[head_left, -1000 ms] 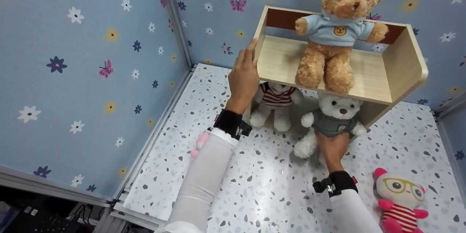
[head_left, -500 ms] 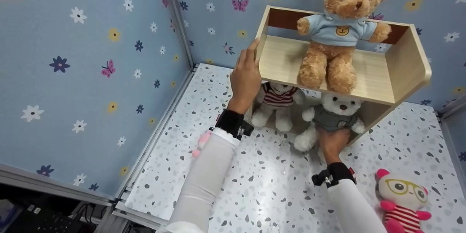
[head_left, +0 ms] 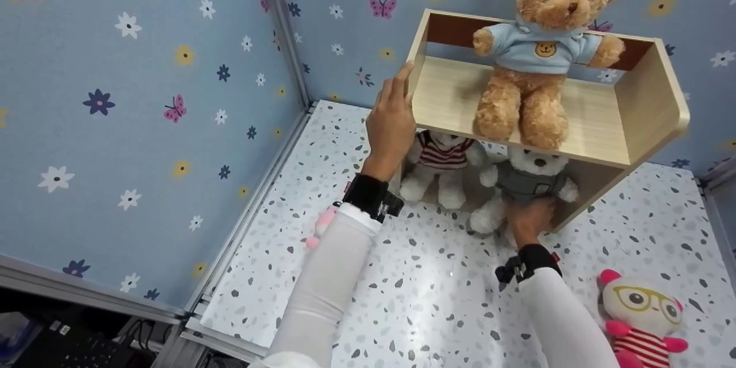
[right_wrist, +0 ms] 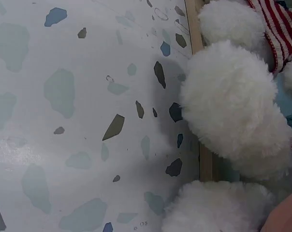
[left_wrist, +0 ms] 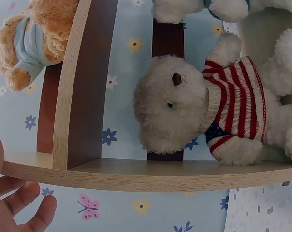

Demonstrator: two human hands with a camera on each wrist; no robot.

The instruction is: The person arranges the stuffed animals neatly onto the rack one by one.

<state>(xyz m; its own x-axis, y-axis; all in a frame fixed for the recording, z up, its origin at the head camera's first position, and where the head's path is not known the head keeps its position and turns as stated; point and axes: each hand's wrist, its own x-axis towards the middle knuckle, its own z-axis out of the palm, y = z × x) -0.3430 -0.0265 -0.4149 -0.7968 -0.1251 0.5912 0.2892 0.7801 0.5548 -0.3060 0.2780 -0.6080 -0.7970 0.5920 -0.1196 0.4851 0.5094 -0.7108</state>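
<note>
In the head view, my right hand [head_left: 530,218] grips a white teddy bear [head_left: 520,181] in a dark grey-green top by its lower body. This bear sits in the right part of the lower compartment of a wooden shelf [head_left: 445,92]; the upper board covers the top of its head. Its fluffy legs [right_wrist: 228,106] fill the right wrist view, where little of the hand shows. My left hand [head_left: 391,126] rests against the shelf's left side panel, fingers extended. Left of the held bear sits a white bear in a red-striped sweater [left_wrist: 238,104].
A brown teddy bear [head_left: 529,52] in a light blue hoodie sits on the upper shelf. On the speckled table [head_left: 414,276], a pink-and-white striped doll [head_left: 641,310] with yellow glasses lies at right. A pink toy [head_left: 325,221] is partly hidden behind the left sleeve.
My right hand has pushed the grey-green-topped bear deeper into the lower compartment, and its eyes are now hidden under the upper board. The left hand stays on the side panel.
</note>
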